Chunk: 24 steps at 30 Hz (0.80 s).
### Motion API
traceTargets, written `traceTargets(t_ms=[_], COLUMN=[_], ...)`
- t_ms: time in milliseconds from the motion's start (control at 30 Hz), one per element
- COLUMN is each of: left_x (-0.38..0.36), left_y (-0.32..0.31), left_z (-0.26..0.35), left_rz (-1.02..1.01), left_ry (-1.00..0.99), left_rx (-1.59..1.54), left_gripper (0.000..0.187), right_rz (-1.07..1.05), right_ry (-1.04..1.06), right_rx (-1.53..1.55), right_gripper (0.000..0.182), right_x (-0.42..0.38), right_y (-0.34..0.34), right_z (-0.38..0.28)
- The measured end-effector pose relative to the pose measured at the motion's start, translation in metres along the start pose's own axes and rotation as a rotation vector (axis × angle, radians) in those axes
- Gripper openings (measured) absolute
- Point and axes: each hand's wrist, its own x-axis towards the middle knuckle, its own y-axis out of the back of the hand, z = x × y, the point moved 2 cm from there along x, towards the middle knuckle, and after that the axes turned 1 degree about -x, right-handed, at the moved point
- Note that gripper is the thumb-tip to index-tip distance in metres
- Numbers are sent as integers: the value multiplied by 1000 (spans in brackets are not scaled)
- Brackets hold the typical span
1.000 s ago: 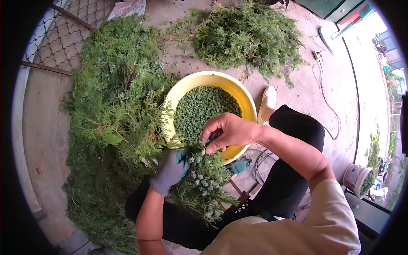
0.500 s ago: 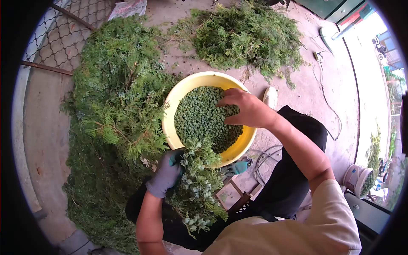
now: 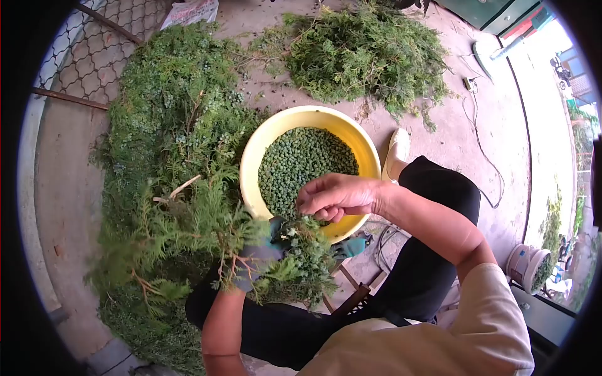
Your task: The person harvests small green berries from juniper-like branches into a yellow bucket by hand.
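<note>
My left hand [image 3: 256,260], in a grey and teal glove, grips a leafy evergreen branch [image 3: 307,254] with small green cones. Its sprays partly cover the glove and spread to the left, blurred by motion. Bare and with its fingers curled together, my right hand [image 3: 335,197] is over the near part of a yellow basin [image 3: 249,194], just above the cones on the branch. Whatever those fingers pinch is hidden. Many small green cones [image 3: 301,156] lie inside the basin.
A long heap of cut evergreen branches [image 3: 169,125] runs along the left side. Another pile [image 3: 367,56] lies beyond the basin. A teal glove [image 3: 352,247] lies by the basin's near edge. At right are a cable [image 3: 486,150] and a tipped bucket [image 3: 523,266].
My right hand has come out of the cones toward me, its spread fingers now closed. My left hand has lowered slightly and turned the branch, whose sprays now reach left.
</note>
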Motion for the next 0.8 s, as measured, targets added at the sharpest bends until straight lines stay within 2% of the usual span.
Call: traceTargets(t_ms=[67, 100, 133, 200, 233, 267, 333, 367, 433, 467, 500, 533, 600, 633, 733, 800], left_x=[1, -1, -1, 0, 0, -2, -8, -9, -8, -8, -8, -9, -9, -9, -9, -10], left_y=[-3, 0, -1, 0, 2, 3, 1, 0, -1, -2, -5, -4, -4, -5, -4, -4], left_z=[-2, 27, 21, 8, 11, 14, 63, 40, 38, 37, 37, 40, 68, 68, 64, 59], left_rz=[43, -60, -65, -37, 17, 19, 35, 113, 111, 108, 193, 192, 13, 11, 16, 19], left_ry=[-136, -58, -57, -1, -13, -14, -1, -186, -237, -290, -355, -354, -84, -83, -113, -133], left_rx=[89, 264, 265, 165, 404, 404, 374, 416, 409, 401, 449, 449, 448, 448, 465, 475], left_gripper=[23, 21, 21, 19, 16, 16, 14, 14, 13, 12, 14, 14, 16, 16, 16, 16], right_rz=[58, 60, 106, 151, 158, 164, 190, 233, 275, 257, 238, 238, 100, 104, 156, 121], right_ry=[43, 44, 32, 20, 53, 86, 99, 96, 93, 157, 220, 220, 208, 157, 198, 191], right_rx=[-66, -64, -77, -89, -73, -58, -70, -161, -251, -345, -439, -438, -619, -693, -789, -798], right_gripper=[15, 15, 13, 12, 12, 11, 12, 14, 17, 22, 28, 28, 39, 45, 49, 43], right_x=[-1, -2, -2, -2, -1, -1, 0, 0, 0, -1, -2, -4, -10, -8, -1, 3], right_y=[4, 3, 1, 3, 6, 9, 12, 13, 14, 12, 10, 6, -6, -8, -11, -7], right_z=[-5, -6, -6, -6, -8, -9, -9, -10, -10, -10, -11, -12, -14, -12, 2, 8])
